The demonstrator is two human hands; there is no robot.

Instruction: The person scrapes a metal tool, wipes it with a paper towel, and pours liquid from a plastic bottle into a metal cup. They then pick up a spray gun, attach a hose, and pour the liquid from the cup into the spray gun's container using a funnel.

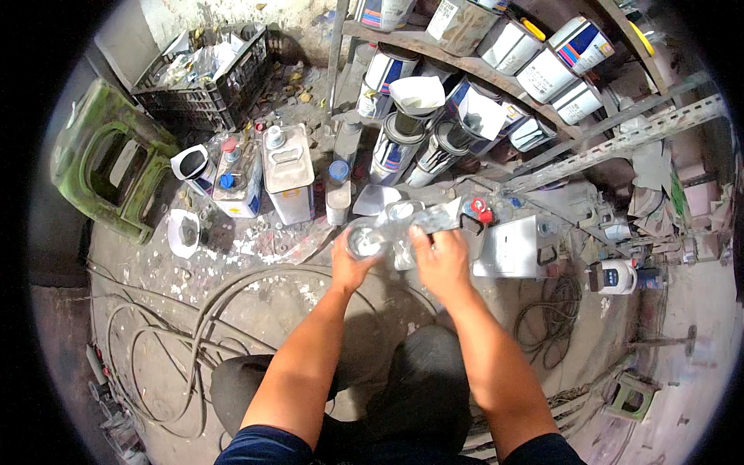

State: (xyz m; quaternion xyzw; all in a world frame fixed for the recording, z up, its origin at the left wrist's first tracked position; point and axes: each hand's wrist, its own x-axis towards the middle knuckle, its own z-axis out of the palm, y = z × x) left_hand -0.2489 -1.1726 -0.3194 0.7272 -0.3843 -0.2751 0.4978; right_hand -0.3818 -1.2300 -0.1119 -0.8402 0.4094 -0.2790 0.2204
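Head view: my work looks under way rather than finished, with both hands full above the floor (504, 306). Past the floor's far right stands a rack (604, 147) crowded with tins; by its left edge, a green stool (116, 163); in its far left corner, a black crate (205, 108) heaped with crumpled scraps. A loose hose (291, 269) loops from the left edge toward my knees and could snag my feet. Toward the far edge stand 1 rectangular can (288, 182), white cap on, and 1 blue-capped bottle (338, 198). My left hand (353, 263) curls around an open cup (364, 242); it shows something pale and silvery, so I judge some contents are already in. My right hand (443, 260) grips a flat silvery piece (440, 218) near the cup; blur hides its detail. Neither is put away, so that part is left.
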